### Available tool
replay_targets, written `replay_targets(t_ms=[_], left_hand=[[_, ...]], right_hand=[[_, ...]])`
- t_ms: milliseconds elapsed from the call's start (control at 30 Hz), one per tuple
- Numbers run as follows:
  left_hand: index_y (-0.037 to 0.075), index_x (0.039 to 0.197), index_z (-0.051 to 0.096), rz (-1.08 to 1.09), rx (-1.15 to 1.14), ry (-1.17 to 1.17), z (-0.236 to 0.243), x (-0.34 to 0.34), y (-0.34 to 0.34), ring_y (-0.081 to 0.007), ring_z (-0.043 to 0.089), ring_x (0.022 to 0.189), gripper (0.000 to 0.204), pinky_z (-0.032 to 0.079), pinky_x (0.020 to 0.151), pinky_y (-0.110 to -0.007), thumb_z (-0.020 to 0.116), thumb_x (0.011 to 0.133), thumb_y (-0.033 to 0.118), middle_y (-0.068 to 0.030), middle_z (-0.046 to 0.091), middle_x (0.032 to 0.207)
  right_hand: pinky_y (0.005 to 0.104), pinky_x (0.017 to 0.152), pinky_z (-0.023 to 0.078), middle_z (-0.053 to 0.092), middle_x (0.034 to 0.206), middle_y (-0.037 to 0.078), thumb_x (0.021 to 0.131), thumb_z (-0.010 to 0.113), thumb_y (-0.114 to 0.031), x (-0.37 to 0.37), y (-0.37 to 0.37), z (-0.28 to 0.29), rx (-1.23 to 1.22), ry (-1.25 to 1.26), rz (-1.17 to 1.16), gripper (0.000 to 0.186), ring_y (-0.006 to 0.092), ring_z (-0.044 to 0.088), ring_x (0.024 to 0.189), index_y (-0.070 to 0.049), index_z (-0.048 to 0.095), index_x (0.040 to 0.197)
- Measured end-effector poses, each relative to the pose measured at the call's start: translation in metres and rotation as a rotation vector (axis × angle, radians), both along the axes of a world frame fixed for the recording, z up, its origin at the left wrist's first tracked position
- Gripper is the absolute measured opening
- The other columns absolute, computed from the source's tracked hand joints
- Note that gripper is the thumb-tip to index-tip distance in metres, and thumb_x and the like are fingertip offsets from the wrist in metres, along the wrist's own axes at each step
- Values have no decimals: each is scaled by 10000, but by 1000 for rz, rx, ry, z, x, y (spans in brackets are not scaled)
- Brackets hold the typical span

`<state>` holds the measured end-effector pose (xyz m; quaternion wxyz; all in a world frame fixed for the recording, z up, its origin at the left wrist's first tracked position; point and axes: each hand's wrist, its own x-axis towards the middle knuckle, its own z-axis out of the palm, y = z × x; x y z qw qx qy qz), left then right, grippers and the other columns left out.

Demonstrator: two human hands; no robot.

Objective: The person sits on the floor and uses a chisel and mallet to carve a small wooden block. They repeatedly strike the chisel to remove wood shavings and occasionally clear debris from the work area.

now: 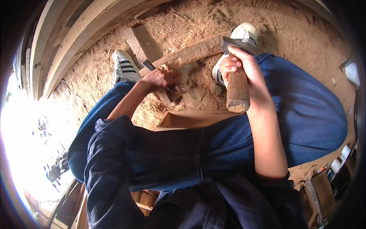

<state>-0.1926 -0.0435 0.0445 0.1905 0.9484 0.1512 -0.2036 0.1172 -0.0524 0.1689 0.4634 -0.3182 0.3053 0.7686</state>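
My right hand (pixel 246 70) is closed around the thick wooden handle of a hammer (pixel 238 88). Its dark metal head (pixel 244 46) points away from me, over the right end of a rough timber. That timber (pixel 190 52) has a chipped, notched face and lies across the ground between my feet. Near its left end my left hand (pixel 154 79) is closed on what looks like a chisel, whose dark metal end (pixel 148 65) sticks out beyond the hand. Its fingers are partly smeared by motion, and the rest of the tool is hidden.
A plank with pencil lines (pixel 136 42) runs beneath the timber's left end. Sawdust and shavings (pixel 206 76) cover the ground. A wooden box-like piece (pixel 200 117) sits before my lap. Long boards (pixel 72 38) lean at far left; wood scraps (pixel 316 194) lie at lower right.
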Motion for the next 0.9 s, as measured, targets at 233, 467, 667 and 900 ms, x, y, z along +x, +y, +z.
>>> replay_targets(t_ms=[233,467,667,900], left_hand=[[65,1025,516,659,-52,-403,3,112,-30,-262,633,618,342,496,554,-398,680,804,269,-124,644,738],[31,880,617,789,28,-241,-1,168,-8,-325,648,648,247,510,578,-411,671,727,217,-166,648,708],[60,726,638,850,-10,-242,-4,175,5,-315,658,713,154,509,656,-422,638,707,213,-150,653,699],[109,751,674,999,-72,-214,-19,195,16,-278,680,736,343,542,682,-386,735,665,435,-133,681,749]], right_hand=[[208,464,397,402,625,-18,872,602,-67,10,0,-6,8,-20,-55,220,50,415,511,-68,383,857],[195,499,403,383,667,-18,931,535,-62,19,4,2,83,34,-49,191,46,385,552,-61,408,788],[202,493,393,370,626,-11,941,511,-62,19,5,3,4,121,-67,215,59,361,511,-61,388,765],[201,480,387,373,609,-14,942,515,-74,26,7,-2,-67,161,-29,247,67,374,500,-58,410,719]])
